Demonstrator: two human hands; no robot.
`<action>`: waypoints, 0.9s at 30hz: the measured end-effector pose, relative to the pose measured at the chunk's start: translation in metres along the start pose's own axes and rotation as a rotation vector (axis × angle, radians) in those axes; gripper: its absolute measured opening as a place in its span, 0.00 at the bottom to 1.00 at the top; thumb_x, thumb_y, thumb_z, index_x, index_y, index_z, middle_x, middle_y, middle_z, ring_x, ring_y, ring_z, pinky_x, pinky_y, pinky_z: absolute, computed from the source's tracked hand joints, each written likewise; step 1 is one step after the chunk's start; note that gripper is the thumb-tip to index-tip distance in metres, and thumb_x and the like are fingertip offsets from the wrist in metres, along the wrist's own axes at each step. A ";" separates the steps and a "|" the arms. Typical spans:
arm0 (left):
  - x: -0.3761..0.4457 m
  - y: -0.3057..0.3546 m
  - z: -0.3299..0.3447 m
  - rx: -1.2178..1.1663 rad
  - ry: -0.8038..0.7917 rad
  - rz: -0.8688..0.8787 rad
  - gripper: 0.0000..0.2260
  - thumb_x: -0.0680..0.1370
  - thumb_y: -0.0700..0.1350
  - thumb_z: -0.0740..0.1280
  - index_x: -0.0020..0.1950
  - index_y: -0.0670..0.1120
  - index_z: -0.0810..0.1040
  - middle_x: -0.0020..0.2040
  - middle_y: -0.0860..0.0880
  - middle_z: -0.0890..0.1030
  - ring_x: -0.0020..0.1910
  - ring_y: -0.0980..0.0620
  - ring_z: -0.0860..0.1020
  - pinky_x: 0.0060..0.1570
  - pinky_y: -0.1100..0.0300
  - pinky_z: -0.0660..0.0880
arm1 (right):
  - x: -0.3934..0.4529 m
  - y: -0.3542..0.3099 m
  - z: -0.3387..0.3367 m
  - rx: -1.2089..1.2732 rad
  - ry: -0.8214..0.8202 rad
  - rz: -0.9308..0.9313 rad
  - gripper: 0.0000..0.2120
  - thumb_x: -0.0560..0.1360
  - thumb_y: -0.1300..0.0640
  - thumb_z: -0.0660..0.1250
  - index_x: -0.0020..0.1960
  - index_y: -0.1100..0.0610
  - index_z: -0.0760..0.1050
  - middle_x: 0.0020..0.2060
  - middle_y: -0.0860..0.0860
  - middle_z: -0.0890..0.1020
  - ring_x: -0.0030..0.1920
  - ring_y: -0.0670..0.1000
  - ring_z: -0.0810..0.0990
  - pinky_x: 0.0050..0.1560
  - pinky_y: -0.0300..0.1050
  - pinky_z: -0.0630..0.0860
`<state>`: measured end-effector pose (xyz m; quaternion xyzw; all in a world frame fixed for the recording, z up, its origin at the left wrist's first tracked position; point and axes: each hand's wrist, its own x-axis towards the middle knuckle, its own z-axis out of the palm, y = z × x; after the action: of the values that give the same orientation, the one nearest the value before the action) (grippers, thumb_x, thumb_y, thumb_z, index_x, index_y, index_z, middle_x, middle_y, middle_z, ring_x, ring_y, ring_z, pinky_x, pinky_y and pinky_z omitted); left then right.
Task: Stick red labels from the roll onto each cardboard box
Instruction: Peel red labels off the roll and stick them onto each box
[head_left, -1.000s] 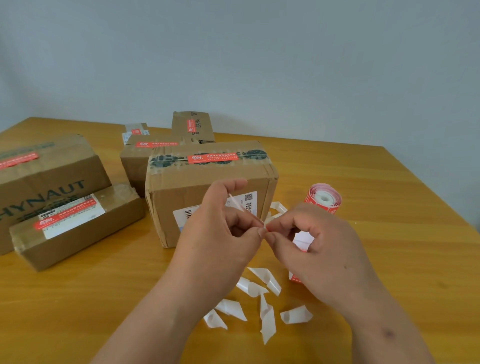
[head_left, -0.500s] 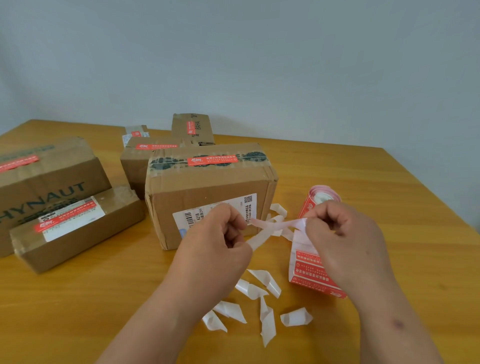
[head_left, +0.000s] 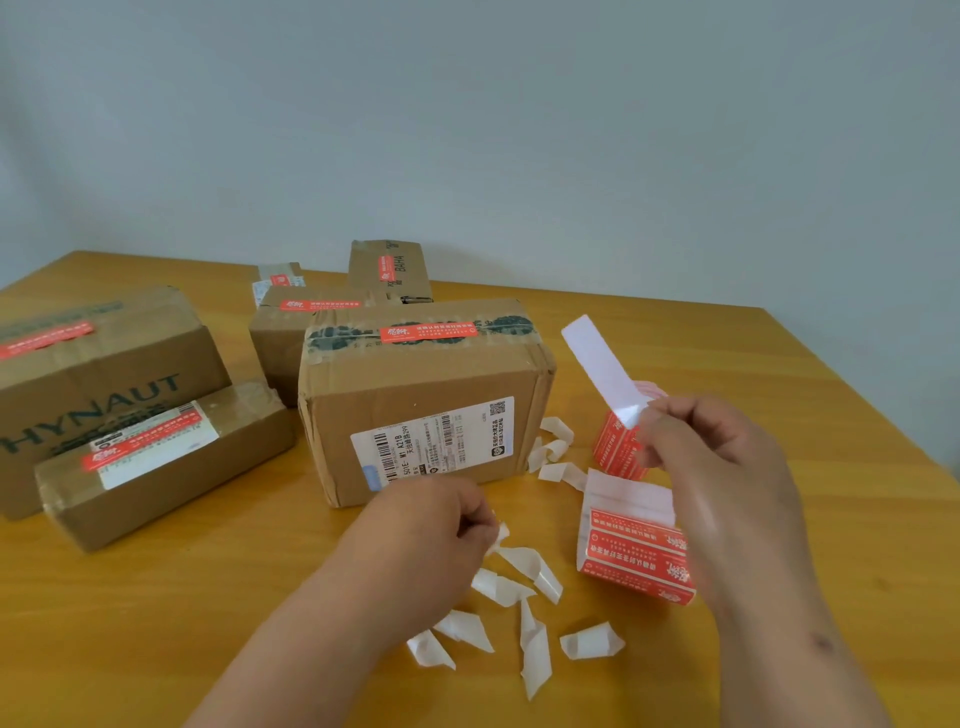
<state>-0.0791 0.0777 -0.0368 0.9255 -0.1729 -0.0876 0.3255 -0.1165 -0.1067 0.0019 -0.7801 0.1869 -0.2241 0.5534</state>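
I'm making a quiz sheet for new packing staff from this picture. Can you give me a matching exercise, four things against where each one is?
Things:
1. peeled label
2. torn backing piece
3. label roll
4. HYNAUT box

Places:
A. far left of the table
B. standing on the table behind the right hand
C. held up in the right hand, white side to the camera
D. pinched in the left hand, low over the scraps

Pairs: 1-C, 2-D, 3-B, 4-A

Curled white backing scraps (head_left: 519, 613) litter the wooden table (head_left: 779, 415).
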 end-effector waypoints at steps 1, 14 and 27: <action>-0.001 0.001 0.002 0.001 -0.012 0.021 0.07 0.78 0.49 0.66 0.40 0.56 0.79 0.41 0.59 0.79 0.41 0.61 0.77 0.38 0.72 0.74 | -0.002 0.000 0.004 0.017 -0.032 -0.001 0.09 0.76 0.56 0.66 0.37 0.52 0.78 0.39 0.49 0.80 0.34 0.43 0.76 0.35 0.36 0.72; -0.012 0.019 -0.013 -0.696 0.117 -0.004 0.06 0.78 0.48 0.67 0.42 0.50 0.81 0.36 0.50 0.83 0.36 0.54 0.81 0.43 0.55 0.81 | -0.009 0.006 0.028 -0.081 -0.101 -0.317 0.08 0.77 0.56 0.66 0.41 0.47 0.78 0.35 0.42 0.79 0.35 0.47 0.78 0.34 0.38 0.72; -0.014 0.012 -0.037 -1.081 0.112 -0.096 0.06 0.75 0.37 0.68 0.41 0.44 0.83 0.37 0.41 0.84 0.33 0.48 0.81 0.33 0.57 0.77 | -0.010 0.010 0.022 -0.072 -0.177 -0.539 0.10 0.72 0.62 0.71 0.47 0.46 0.81 0.42 0.39 0.83 0.53 0.32 0.76 0.49 0.24 0.69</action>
<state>-0.0849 0.0955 -0.0001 0.6364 -0.0432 -0.1295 0.7592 -0.1127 -0.0873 -0.0153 -0.8374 -0.0683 -0.2874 0.4599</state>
